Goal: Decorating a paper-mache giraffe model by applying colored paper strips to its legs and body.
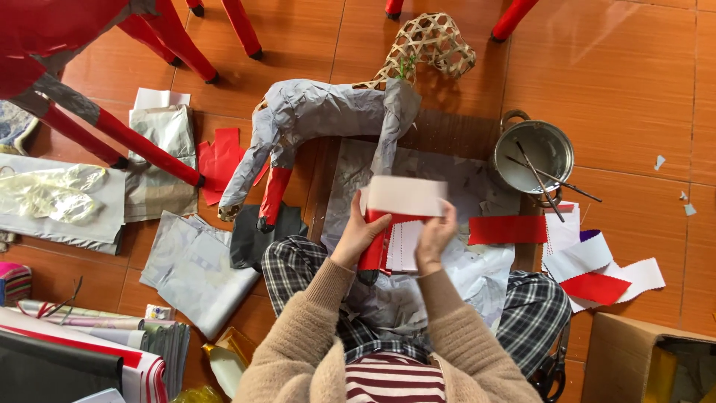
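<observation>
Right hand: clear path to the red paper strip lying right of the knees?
Probably yes. The right hand pinches a white paper sheet, so it is occupied, but the red paper strip lies flat just beside it, nothing between.

**Clothing of the seated person, seen from above**

Fuzzy beige knit sweater (298,343) with long, loose sleeves ending at the wrists. Beneath it, a top striped dark red and white (394,379). Trousers in black, grey and white plaid (533,310) cover both legs. Both hands are ungloved.
</observation>
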